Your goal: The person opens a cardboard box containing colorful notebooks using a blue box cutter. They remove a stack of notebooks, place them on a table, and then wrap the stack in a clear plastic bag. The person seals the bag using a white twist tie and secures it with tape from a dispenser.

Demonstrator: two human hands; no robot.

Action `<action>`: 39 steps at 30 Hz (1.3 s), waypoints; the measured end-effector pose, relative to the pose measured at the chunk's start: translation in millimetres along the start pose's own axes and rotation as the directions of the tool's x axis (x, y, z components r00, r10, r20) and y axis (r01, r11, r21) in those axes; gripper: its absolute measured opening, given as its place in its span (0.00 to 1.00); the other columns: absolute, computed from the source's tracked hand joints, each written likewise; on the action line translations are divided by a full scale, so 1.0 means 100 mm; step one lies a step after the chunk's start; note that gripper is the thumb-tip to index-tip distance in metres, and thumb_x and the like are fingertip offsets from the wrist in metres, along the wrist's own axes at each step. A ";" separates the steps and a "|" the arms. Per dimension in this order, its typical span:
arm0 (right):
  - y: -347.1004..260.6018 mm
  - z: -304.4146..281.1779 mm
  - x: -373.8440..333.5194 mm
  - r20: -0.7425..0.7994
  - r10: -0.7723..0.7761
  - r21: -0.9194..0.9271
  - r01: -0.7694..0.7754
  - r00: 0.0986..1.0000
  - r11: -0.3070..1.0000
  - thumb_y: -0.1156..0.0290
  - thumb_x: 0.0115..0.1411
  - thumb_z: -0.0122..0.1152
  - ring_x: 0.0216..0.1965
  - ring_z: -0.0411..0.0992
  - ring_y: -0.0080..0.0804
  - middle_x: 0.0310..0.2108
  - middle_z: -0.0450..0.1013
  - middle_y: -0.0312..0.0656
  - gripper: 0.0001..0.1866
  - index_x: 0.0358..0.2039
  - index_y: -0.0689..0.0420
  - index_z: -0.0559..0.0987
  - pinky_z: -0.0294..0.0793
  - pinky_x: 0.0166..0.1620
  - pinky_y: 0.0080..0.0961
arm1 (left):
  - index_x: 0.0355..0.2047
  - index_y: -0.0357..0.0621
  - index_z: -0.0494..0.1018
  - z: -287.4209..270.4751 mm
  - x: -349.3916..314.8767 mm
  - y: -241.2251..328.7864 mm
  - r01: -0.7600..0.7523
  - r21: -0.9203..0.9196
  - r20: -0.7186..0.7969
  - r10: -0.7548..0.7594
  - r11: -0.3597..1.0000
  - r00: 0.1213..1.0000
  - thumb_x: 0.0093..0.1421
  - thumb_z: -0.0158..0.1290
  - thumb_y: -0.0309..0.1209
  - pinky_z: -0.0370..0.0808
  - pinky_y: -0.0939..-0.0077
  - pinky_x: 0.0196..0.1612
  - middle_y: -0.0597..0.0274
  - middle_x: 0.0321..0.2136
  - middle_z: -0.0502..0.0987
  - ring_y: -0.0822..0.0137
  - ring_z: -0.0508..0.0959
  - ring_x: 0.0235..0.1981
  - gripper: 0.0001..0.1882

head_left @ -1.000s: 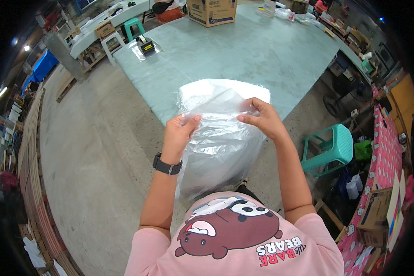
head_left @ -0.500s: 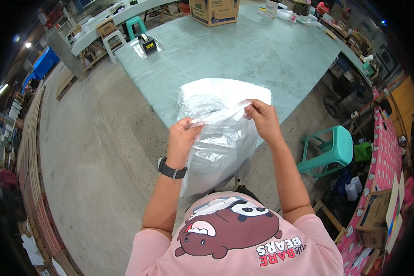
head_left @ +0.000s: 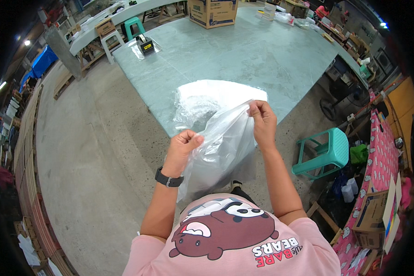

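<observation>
A clear plastic bag (head_left: 223, 147) hangs between my two hands, off the near edge of the table and in front of my shirt. My left hand (head_left: 184, 146), with a black watch on its wrist, pinches the bag's upper edge at the left. Higher up and to the right, my right hand (head_left: 262, 120) grips the same edge between thumb and fingers. Just beyond the hands, a stack of white and clear plastic sheets or bags (head_left: 221, 92) lies on the table's near corner. What the bag holds, if anything, I cannot make out.
The grey-green table (head_left: 244, 55) carries a tape dispenser (head_left: 145, 45) at left and a cardboard box (head_left: 212, 14) at the back. A green plastic stool (head_left: 324, 154) stands on the right, near a fan (head_left: 349, 94). Another cardboard box (head_left: 371, 218) sits at lower right.
The bag's upper edge, bunched before, is now spread into a slanting sheet between my hands. My left hand has dropped slightly, opening more of a gap to the stack.
</observation>
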State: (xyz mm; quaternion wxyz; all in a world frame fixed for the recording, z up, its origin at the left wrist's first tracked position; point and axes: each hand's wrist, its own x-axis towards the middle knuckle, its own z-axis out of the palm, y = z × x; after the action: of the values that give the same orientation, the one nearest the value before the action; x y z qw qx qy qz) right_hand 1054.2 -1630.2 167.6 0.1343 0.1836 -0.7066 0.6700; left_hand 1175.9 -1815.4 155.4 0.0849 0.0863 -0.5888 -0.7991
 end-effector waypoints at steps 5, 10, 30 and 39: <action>0.12 -0.29 0.16 -0.037 0.281 0.685 -0.180 0.959 0.706 0.70 0.59 0.47 0.28 0.67 0.23 0.26 0.69 0.34 0.06 0.30 0.59 0.70 0.68 0.36 0.21 | 0.29 0.44 0.67 -0.50 0.09 -0.13 -0.133 -0.385 -0.267 0.027 0.913 0.963 0.58 0.47 0.30 0.66 0.83 0.32 0.67 0.23 0.69 0.75 0.69 0.25 0.04; 0.95 -2.43 0.34 0.080 0.287 0.926 -0.178 0.955 0.334 0.69 0.59 0.42 0.42 0.67 0.41 0.39 0.69 0.47 0.12 0.38 0.63 0.70 0.64 0.51 0.39 | 0.33 0.39 0.70 -2.56 -0.46 -0.15 -0.207 0.184 -0.673 0.276 0.961 0.686 0.57 0.46 0.29 0.69 0.69 0.38 0.59 0.32 0.73 0.64 0.72 0.32 0.07; 0.17 -0.01 0.13 0.421 0.321 -0.496 -0.081 0.848 0.864 0.59 0.53 0.56 0.25 0.68 0.26 0.23 0.72 0.40 0.17 0.38 0.56 0.75 0.67 0.30 0.23 | 0.40 0.37 0.70 -1.13 0.82 -0.54 0.096 0.698 -0.246 0.112 0.709 0.963 0.50 0.55 0.43 0.69 0.73 0.34 0.58 0.30 0.75 0.67 0.73 0.29 0.23; 1.03 0.73 0.10 0.464 0.188 -0.810 0.328 0.866 0.486 0.65 0.51 0.54 0.29 0.73 0.43 0.26 0.73 0.48 0.22 0.46 0.55 0.64 0.71 0.29 0.35 | 0.29 0.45 0.70 -0.97 0.72 0.08 -0.208 0.096 -0.239 0.225 0.973 0.944 0.57 0.49 0.36 0.54 0.89 0.15 0.70 0.21 0.73 0.85 0.58 0.13 0.08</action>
State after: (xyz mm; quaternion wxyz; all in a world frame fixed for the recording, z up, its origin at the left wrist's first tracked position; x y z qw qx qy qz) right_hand 1003.9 -1700.5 75.1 0.0510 0.2846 -0.9467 0.1422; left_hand 1128.9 -1924.3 131.8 0.2422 0.1234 -0.6068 -0.7470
